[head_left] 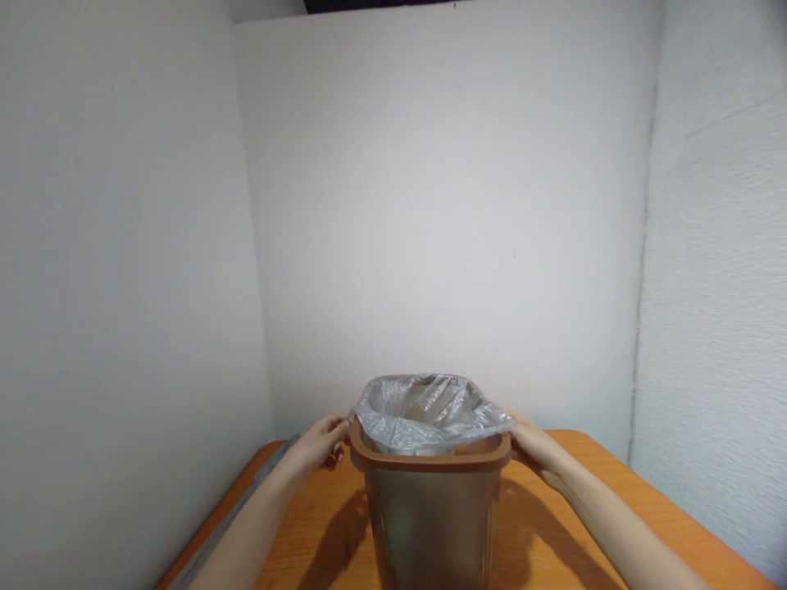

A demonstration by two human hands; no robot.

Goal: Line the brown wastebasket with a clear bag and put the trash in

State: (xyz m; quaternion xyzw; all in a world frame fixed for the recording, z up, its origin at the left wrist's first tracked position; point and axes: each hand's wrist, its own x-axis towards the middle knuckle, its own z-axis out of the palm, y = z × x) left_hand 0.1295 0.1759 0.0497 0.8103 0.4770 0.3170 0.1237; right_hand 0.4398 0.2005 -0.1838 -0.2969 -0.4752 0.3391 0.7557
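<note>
Brown plastic bin (430, 508) at bottom centre holds a crinkled grey plastic liner (430, 414); left hand (316, 447) and right hand (534, 447) grip its brown rim on the orange wooden table (615, 483).

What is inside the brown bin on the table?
A clear plastic bag lines the bin, spread over its rim. Something yellowish shows through the bag, too blurred to identify. The bin's bottom is hidden.
</note>
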